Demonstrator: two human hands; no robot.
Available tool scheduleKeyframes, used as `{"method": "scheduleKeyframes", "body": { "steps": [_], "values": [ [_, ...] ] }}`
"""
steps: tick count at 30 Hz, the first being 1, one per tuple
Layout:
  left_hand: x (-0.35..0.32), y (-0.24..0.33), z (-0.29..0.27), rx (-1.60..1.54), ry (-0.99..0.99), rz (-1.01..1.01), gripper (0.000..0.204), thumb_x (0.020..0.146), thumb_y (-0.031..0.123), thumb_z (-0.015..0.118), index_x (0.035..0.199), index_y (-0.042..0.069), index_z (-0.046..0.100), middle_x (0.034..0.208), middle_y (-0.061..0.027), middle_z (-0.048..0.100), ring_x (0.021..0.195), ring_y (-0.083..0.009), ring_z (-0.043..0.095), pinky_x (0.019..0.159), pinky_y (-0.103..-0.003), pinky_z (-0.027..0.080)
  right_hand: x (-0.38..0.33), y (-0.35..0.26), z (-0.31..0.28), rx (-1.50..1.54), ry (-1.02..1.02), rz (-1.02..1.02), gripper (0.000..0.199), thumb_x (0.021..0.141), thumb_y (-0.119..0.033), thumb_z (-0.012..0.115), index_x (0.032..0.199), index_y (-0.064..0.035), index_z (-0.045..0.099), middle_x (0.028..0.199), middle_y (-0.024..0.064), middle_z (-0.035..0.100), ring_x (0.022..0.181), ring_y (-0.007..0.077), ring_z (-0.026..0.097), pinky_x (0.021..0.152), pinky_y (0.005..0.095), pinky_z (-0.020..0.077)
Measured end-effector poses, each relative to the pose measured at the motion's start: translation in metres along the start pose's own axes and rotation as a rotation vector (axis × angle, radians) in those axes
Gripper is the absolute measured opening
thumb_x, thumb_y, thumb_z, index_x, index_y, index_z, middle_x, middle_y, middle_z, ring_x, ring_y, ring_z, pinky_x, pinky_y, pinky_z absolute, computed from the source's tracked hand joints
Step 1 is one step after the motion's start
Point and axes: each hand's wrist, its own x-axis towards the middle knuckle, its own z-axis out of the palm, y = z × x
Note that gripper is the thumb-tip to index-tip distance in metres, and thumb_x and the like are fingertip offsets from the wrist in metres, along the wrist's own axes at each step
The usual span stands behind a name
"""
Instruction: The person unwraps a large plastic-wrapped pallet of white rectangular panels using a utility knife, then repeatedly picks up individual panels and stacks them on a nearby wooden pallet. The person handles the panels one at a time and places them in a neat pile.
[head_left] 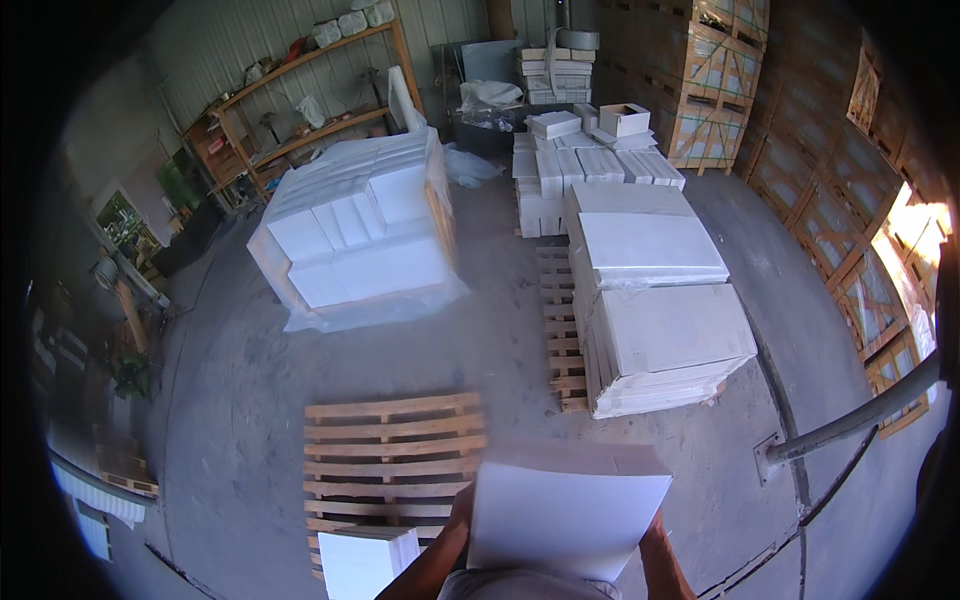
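Person's lugging a big white box (565,520) flat against the chest, left hand (461,505) clamped on its left edge and right hand (652,535) on the right edge. It's over the concrete floor (230,400), just beside an empty wooden pallet (390,450) with a smaller white box (365,560) on its near corner.

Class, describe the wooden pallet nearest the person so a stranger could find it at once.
Start at the big plastic-wrapped white stack in mid-floor and come toward the person. The pallet lies flat on the concrete, left of the white slab both hands carry. Unlike the loaded pallet opposite, it is nearly bare.
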Motion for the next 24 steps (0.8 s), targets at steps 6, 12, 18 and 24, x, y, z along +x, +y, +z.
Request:
{"method": "scheduleKeyframes", "body": {
  "steps": [6, 12, 18, 24],
  "values": [
    [0.080, -0.003, -0.025, -0.093, 0.101, 0.005, 0.034, 0.091, 0.031, 0.050, 0.108, 0.002, 0.060, 0.102, -0.0182, 0.066, 0.092, -0.0324, 0.064, 0.075, -0.039, 0.050, 0.114, -0.003, 0.023, -0.040, -0.106, 0.031, 0.029, 0.094, -0.022, 0.051, 0.112, 0.0013, 0.055, 0.095, 0.0091, 0.061, 0.082, 0.0155, 0.059, 0.064, 0.0269, 0.0514],
    [0.162, 0.012, -0.089, -0.192, 0.190, -0.060, 0.032, 0.090, 0.028, 0.054, 0.109, 0.003, 0.060, 0.097, -0.0133, 0.067, 0.087, -0.0247, 0.064, 0.074, -0.036, 0.051, 0.249, 0.003, 0.099, -0.082, -0.152, 0.104, 0.031, 0.096, -0.026, 0.049, 0.110, 0.0008, 0.056, 0.091, 0.0083, 0.062, 0.079, 0.0150, 0.060, 0.063, 0.0274, 0.0515],
    [0.227, 0.015, -0.153, -0.424, 0.278, -0.194, 0.027, 0.088, 0.021, 0.057, 0.106, 0.001, 0.060, 0.094, -0.0133, 0.067, 0.086, -0.0206, 0.063, 0.073, -0.036, 0.050, 0.361, 0.008, 0.136, -0.167, -0.327, 0.103, 0.034, 0.097, -0.027, 0.042, 0.104, 0.0009, 0.059, 0.086, 0.0077, 0.063, 0.075, 0.0142, 0.059, 0.060, 0.0269, 0.0498],
    [0.314, 0.009, -0.195, -0.373, 0.355, -0.114, 0.034, 0.093, 0.020, 0.053, 0.122, 0.004, 0.053, 0.113, -0.0096, 0.062, 0.101, -0.0194, 0.059, 0.084, -0.036, 0.050, 0.483, 0.021, 0.164, -0.096, -0.480, 0.016, 0.034, 0.096, -0.025, 0.041, 0.100, 0.0025, 0.061, 0.083, 0.0084, 0.063, 0.071, 0.0141, 0.059, 0.057, 0.0270, 0.0478]
  ]
}}
